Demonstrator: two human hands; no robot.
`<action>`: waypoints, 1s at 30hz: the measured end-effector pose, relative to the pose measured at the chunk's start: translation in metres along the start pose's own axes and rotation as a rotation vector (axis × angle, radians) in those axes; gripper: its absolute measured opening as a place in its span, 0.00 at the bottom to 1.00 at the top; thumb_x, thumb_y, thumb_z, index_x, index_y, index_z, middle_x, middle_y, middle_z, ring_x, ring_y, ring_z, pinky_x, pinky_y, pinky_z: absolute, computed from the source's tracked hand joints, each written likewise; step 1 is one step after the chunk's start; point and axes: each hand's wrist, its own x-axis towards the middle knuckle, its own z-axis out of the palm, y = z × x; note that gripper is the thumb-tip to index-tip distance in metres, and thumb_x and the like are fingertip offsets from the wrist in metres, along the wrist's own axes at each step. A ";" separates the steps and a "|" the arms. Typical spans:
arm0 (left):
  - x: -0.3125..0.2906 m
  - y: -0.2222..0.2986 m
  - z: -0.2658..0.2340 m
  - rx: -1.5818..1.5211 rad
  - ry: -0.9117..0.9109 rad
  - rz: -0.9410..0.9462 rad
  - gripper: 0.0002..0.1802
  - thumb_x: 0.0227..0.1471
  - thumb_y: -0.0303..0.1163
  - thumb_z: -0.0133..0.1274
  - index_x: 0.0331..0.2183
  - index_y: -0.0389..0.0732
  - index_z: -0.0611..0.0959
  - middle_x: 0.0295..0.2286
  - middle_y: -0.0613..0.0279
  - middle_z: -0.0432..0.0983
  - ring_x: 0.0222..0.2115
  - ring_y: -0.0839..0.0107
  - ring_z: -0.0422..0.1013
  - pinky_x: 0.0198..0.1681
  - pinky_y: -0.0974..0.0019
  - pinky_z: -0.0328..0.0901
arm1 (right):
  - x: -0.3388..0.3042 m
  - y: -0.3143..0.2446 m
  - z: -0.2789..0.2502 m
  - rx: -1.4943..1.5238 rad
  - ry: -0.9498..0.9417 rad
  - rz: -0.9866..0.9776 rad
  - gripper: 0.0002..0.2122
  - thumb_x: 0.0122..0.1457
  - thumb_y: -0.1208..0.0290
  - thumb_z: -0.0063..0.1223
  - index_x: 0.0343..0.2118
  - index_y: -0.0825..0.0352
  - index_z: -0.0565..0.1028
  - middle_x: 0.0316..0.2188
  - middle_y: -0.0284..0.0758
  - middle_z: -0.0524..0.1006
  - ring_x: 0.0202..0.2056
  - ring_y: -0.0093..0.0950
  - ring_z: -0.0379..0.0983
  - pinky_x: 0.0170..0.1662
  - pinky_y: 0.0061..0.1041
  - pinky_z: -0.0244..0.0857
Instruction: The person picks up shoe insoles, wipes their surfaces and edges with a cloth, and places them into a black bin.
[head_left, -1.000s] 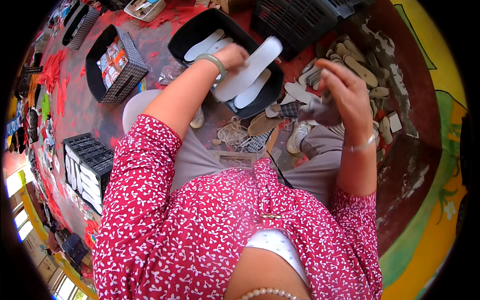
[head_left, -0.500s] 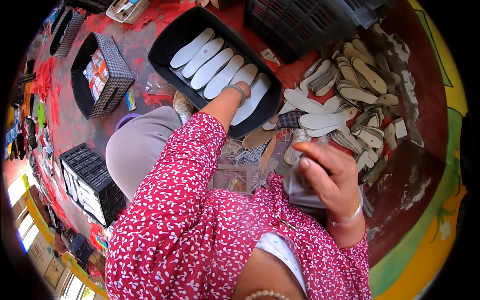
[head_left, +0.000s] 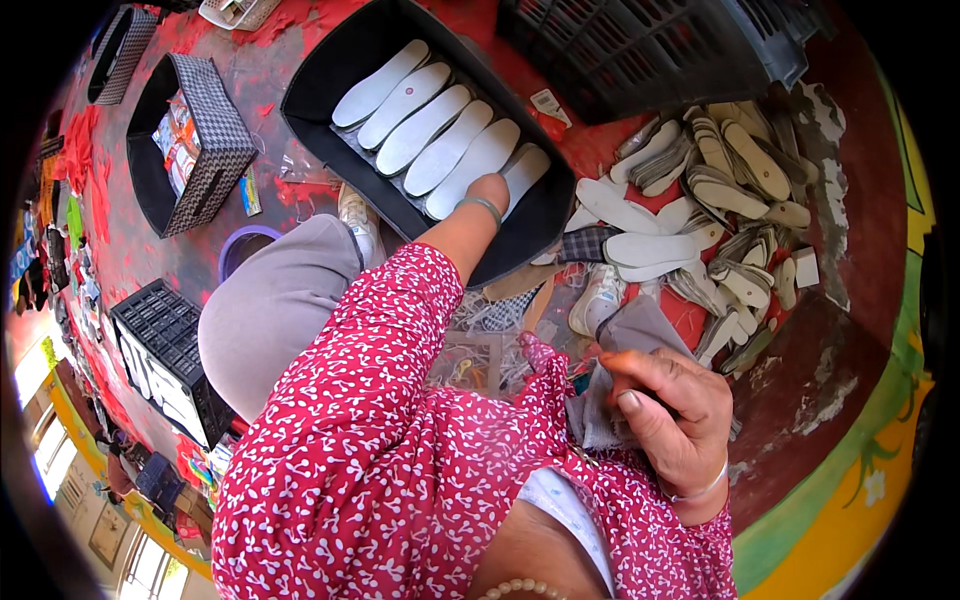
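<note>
My left hand (head_left: 487,193) reaches down into a black fabric box (head_left: 345,35) at upper middle. Several white insoles (head_left: 424,129) lie side by side in a slanted row there. The hand is at the row's right end, between the last two insoles, partly covering the rightmost insole (head_left: 527,172). Its fingers are hidden. My right hand (head_left: 680,410) is raised at lower right in front of my body, thumb and fingers curled in. What they hold, if anything, cannot be made out. Grey cloth (head_left: 598,410) is just left of it.
A large heap of stacked insoles (head_left: 735,190) lies on the right, below a dark plastic crate (head_left: 660,55). At left are a checked fabric box (head_left: 215,150) with packets and a black crate (head_left: 170,350). A wooden frame (head_left: 470,360) lies between my feet.
My left hand has shifted at the row's right end. More of the second-to-last insole shows and less of the last. My right hand has lowered slightly. The whole view has shifted a little.
</note>
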 end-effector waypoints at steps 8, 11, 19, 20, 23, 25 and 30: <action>-0.018 0.012 -0.019 0.281 -0.059 0.189 0.12 0.46 0.26 0.44 0.30 0.38 0.82 0.33 0.47 0.77 0.36 0.55 0.74 0.40 0.59 0.68 | -0.004 -0.004 0.005 0.029 0.005 0.021 0.12 0.47 0.80 0.57 0.36 0.75 0.75 0.19 0.39 0.73 0.19 0.29 0.67 0.25 0.23 0.60; -0.022 0.014 -0.017 0.264 0.013 0.229 0.11 0.46 0.29 0.46 0.30 0.38 0.82 0.33 0.48 0.77 0.36 0.55 0.74 0.40 0.59 0.68 | -0.004 -0.005 0.005 0.025 -0.007 0.007 0.12 0.47 0.79 0.57 0.37 0.75 0.75 0.20 0.39 0.74 0.19 0.29 0.66 0.25 0.24 0.60; -0.023 -0.002 0.000 0.221 -0.075 0.221 0.15 0.47 0.36 0.48 0.33 0.36 0.80 0.35 0.47 0.75 0.40 0.55 0.71 0.45 0.60 0.65 | -0.004 -0.011 0.010 0.013 -0.036 0.011 0.12 0.47 0.78 0.56 0.36 0.75 0.75 0.20 0.39 0.73 0.19 0.30 0.66 0.24 0.25 0.59; -0.020 -0.005 0.004 0.215 -0.091 0.202 0.15 0.47 0.36 0.48 0.34 0.36 0.80 0.36 0.46 0.75 0.40 0.55 0.71 0.45 0.60 0.64 | -0.003 -0.012 0.011 0.010 -0.039 0.016 0.12 0.47 0.78 0.56 0.36 0.75 0.75 0.20 0.39 0.73 0.19 0.30 0.66 0.24 0.25 0.59; -0.020 -0.003 0.005 0.155 -0.111 0.139 0.16 0.48 0.37 0.48 0.35 0.35 0.80 0.36 0.46 0.75 0.41 0.55 0.71 0.46 0.60 0.64 | -0.004 -0.012 0.009 0.014 -0.042 0.022 0.12 0.47 0.78 0.56 0.36 0.75 0.75 0.20 0.39 0.73 0.19 0.31 0.67 0.25 0.25 0.60; -0.021 -0.004 0.003 0.125 -0.121 0.110 0.17 0.48 0.37 0.48 0.36 0.34 0.79 0.37 0.46 0.75 0.41 0.54 0.71 0.47 0.59 0.64 | -0.003 -0.013 0.010 0.025 -0.037 0.017 0.12 0.47 0.78 0.56 0.37 0.75 0.75 0.21 0.39 0.73 0.19 0.31 0.67 0.25 0.25 0.60; -0.016 -0.006 0.008 0.120 -0.143 0.058 0.17 0.49 0.37 0.49 0.37 0.34 0.79 0.38 0.45 0.74 0.42 0.53 0.70 0.47 0.60 0.64 | -0.003 -0.015 0.011 0.006 -0.034 0.026 0.12 0.47 0.78 0.56 0.36 0.75 0.75 0.21 0.39 0.74 0.19 0.30 0.67 0.25 0.24 0.60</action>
